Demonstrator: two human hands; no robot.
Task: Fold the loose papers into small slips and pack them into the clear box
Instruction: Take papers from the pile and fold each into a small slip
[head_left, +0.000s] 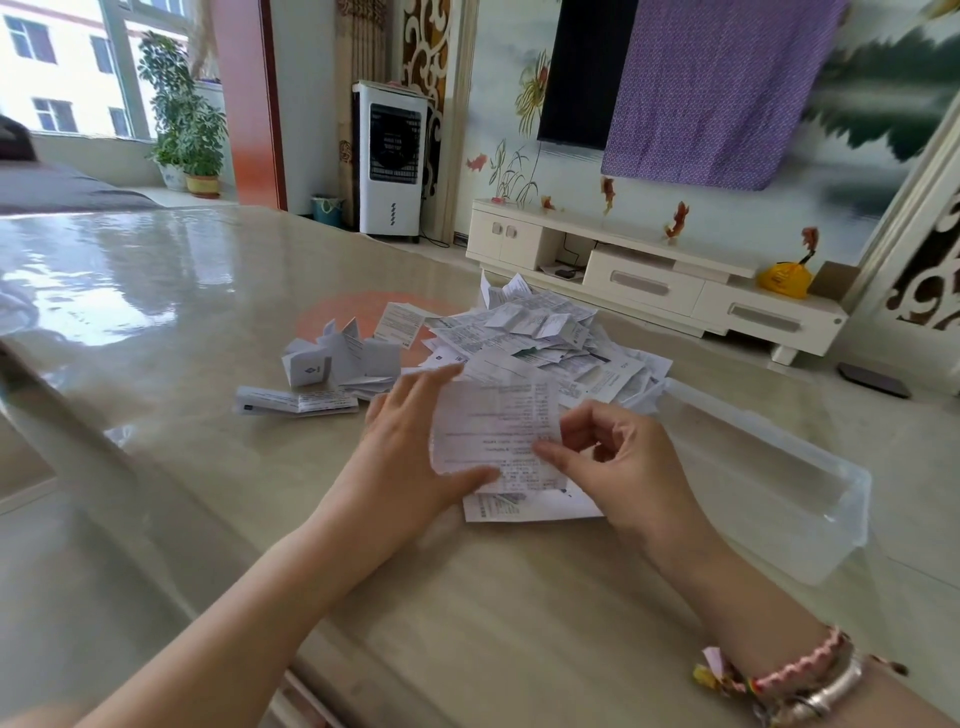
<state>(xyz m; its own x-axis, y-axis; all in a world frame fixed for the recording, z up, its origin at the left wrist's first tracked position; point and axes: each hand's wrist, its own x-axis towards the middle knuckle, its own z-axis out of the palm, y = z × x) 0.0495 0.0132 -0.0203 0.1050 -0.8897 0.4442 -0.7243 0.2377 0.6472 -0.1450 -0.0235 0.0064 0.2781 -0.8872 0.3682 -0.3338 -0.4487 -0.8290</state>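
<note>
Broadly, the glossy beige tabletop (208, 415) carries everything, with the clear box (769, 467) lying along its right edge, just right of the right hand and showing no slips inside. Beyond both hands, toward the far edge, sits the heap of loose papers (545, 338), and to its left a small cluster of folded slips (337, 358), with 1 long folded strip (296, 402) nearer the left hand.

Between the 2 hands is a printed paper (493, 431), raised off the table above another sheet (524, 504) that lies flat under it. The left hand (410, 447) holds the paper's left side, fingers fairly straight behind it and thumb across its lower front. The right hand (608, 452) has curled fingers and pinches the paper's right edge between thumb and forefinger. Bracelets (795, 680) circle the right wrist.
</note>
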